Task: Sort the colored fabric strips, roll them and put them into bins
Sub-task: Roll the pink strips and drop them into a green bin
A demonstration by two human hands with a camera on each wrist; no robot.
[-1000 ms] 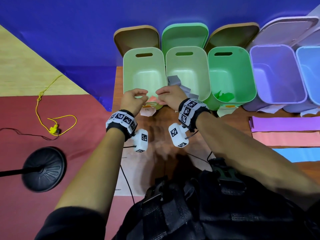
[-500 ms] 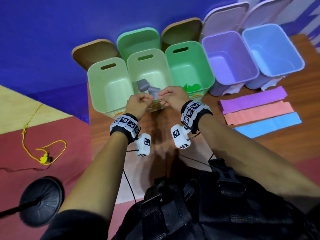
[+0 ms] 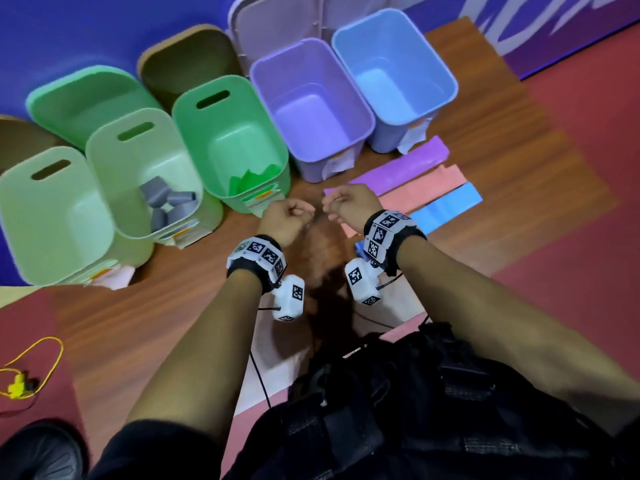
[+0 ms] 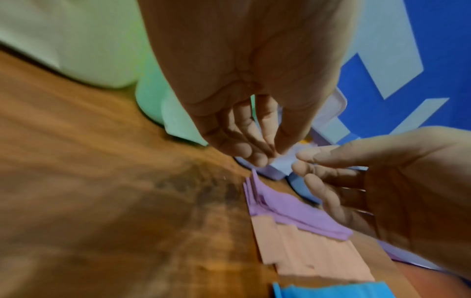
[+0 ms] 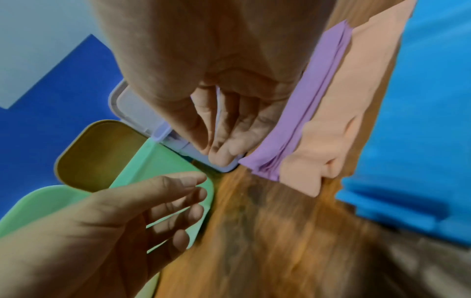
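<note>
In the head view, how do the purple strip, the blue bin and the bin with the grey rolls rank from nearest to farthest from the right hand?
1. The purple strip, on the table just beyond the right hand.
2. The blue bin, farther back at the right end of the row.
3. The bin with the grey rolls, far off on the left side.

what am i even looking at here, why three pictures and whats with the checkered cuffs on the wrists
No machine here: a person is sorting fabric strips with bare hands. The cuffs hold small cameras. The wide picture comes from a head camera looking down; the two close ones look along each wrist at the fingers.

On the wooden table stand open bins: one holds grey rolls, the green bin holds green fabric, the purple bin and blue bin look empty. Purple, pink and blue strips lie flat.

The left hand and right hand hover with loosely curled fingers; neither has a grip on anything.
</note>
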